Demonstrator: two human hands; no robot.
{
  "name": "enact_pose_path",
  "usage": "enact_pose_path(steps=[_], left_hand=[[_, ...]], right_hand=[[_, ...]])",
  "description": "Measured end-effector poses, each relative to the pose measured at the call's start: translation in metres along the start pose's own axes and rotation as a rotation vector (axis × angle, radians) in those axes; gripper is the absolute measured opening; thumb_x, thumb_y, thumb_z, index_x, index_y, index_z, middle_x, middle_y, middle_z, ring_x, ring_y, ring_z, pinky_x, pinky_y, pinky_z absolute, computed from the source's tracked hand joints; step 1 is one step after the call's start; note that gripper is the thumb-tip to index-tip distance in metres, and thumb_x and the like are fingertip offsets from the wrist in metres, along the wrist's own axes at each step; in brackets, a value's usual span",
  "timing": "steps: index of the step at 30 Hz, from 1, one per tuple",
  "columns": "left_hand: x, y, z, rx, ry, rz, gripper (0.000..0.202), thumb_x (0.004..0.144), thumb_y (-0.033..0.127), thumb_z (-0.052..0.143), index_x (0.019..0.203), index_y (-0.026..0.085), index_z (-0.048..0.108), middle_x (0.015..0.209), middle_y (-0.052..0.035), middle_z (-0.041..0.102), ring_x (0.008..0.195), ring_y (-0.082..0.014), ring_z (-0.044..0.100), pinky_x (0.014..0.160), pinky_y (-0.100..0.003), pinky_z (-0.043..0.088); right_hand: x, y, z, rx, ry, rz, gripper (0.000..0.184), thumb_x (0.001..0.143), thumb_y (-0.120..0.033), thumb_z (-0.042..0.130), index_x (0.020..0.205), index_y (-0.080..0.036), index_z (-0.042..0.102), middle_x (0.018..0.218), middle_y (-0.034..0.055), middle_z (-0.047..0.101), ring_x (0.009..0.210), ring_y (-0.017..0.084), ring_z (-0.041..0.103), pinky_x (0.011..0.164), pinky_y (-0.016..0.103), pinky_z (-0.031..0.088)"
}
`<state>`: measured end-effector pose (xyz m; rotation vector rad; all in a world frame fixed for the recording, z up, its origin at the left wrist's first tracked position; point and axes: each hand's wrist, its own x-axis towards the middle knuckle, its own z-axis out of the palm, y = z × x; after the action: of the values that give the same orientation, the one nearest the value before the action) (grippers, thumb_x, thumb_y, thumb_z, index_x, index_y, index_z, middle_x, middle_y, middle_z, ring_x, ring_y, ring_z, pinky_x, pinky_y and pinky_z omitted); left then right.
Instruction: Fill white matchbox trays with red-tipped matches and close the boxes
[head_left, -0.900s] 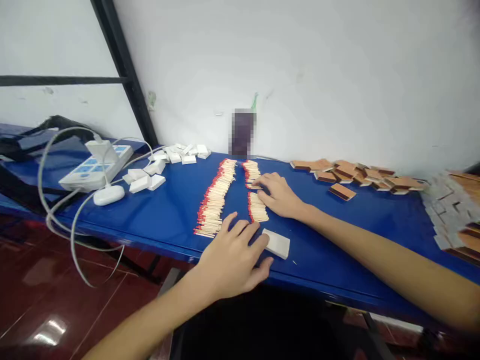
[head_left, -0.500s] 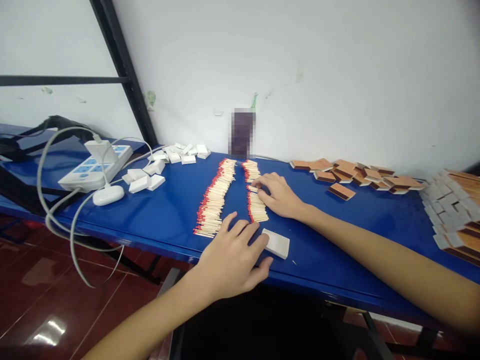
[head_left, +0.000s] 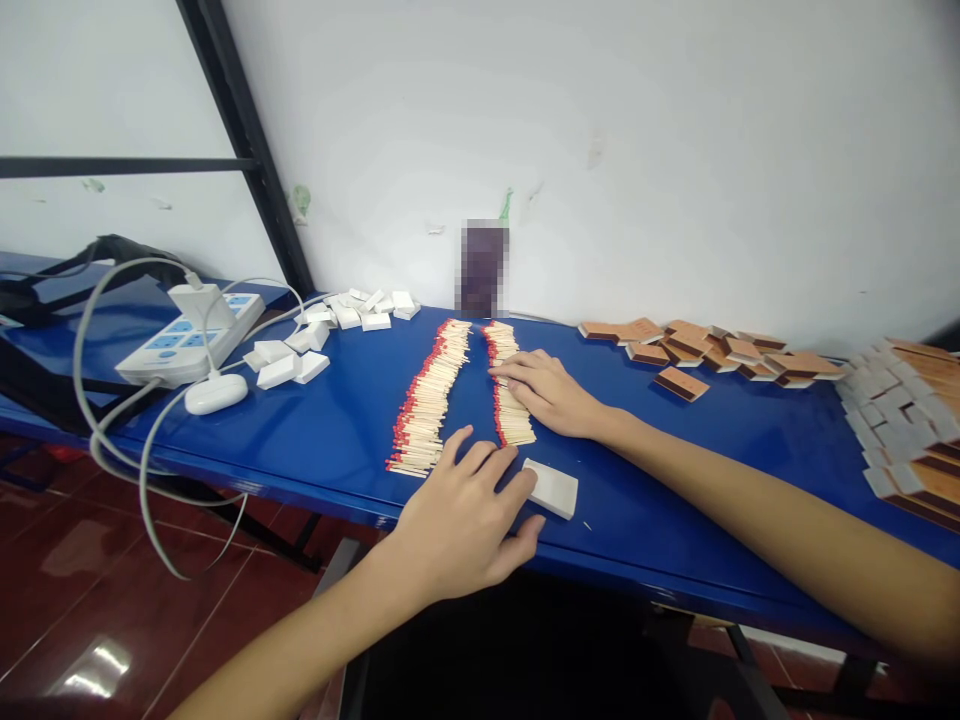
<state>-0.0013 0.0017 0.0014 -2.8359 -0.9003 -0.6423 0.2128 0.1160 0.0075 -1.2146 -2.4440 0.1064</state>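
Observation:
Two rows of red-tipped matches lie on a blue table point(head_left: 337, 430): a long left row point(head_left: 431, 395) and a shorter right row point(head_left: 510, 415). My right hand point(head_left: 551, 392) rests flat on the right row, fingers stretched out over the sticks. My left hand point(head_left: 465, 520) lies at the table's front edge, fingers apart, its fingertips against a small white inner matchbox tray point(head_left: 553, 488).
More white trays point(head_left: 330, 320) are scattered at the back left beside a white power strip point(head_left: 191, 335) with grey cables and a white adapter point(head_left: 216, 392). Brown matchbox sleeves point(head_left: 712, 352) lie at the back right; stacked boxes point(head_left: 907, 420) fill the far right. A wall stands close behind.
My right hand slid slightly left over the right row of matches, closing the gap in it. My left hand and the white tray stayed put.

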Motion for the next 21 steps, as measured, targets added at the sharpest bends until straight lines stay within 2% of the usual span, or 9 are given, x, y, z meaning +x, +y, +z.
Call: enact_pose_path(steps=[7, 11, 17, 21], left_hand=[[0.0003, 0.0, 0.0001, 0.0, 0.001, -0.002, 0.03, 0.1, 0.036, 0.047, 0.118, 0.016, 0.06, 0.126, -0.0124, 0.059, 0.113, -0.0304, 0.054, 0.113, -0.055, 0.029], [-0.0005, 0.0004, 0.0002, -0.001, 0.01, 0.0, 0.031, 0.1, 0.037, 0.047, 0.118, 0.016, 0.06, 0.126, -0.0128, 0.059, 0.114, -0.0309, 0.054, 0.112, -0.055, 0.031], [-0.0004, 0.0001, -0.0001, 0.0, 0.019, 0.007, 0.029, 0.099, 0.036, 0.047, 0.117, 0.016, 0.06, 0.125, -0.013, 0.06, 0.112, -0.0302, 0.055, 0.112, -0.056, 0.031], [0.0003, 0.0004, 0.0004, 0.0, 0.025, 0.009, 0.029, 0.099, 0.035, 0.048, 0.118, 0.016, 0.06, 0.126, -0.0131, 0.06, 0.113, -0.03, 0.055, 0.112, -0.056, 0.032]], right_hand=[[0.0009, -0.0024, -0.0023, -0.002, -0.039, -0.004, 0.046, 0.1, -0.032, 0.032, 0.135, -0.019, 0.058, 0.139, 0.0127, 0.057, 0.124, 0.032, 0.047, 0.095, 0.051, 0.038], [0.0017, -0.0036, -0.0027, -0.019, -0.054, 0.012, 0.046, 0.099, -0.031, 0.032, 0.135, -0.019, 0.058, 0.137, 0.0134, 0.057, 0.122, 0.033, 0.047, 0.093, 0.052, 0.039], [0.0012, -0.0033, -0.002, -0.01, -0.003, 0.02, 0.042, 0.098, -0.028, 0.033, 0.125, -0.019, 0.063, 0.129, 0.013, 0.062, 0.114, 0.03, 0.049, 0.093, 0.05, 0.038], [0.0007, -0.0041, -0.0031, 0.001, -0.01, 0.016, 0.043, 0.098, -0.027, 0.033, 0.129, -0.02, 0.061, 0.128, 0.0133, 0.062, 0.112, 0.031, 0.048, 0.092, 0.05, 0.038]])
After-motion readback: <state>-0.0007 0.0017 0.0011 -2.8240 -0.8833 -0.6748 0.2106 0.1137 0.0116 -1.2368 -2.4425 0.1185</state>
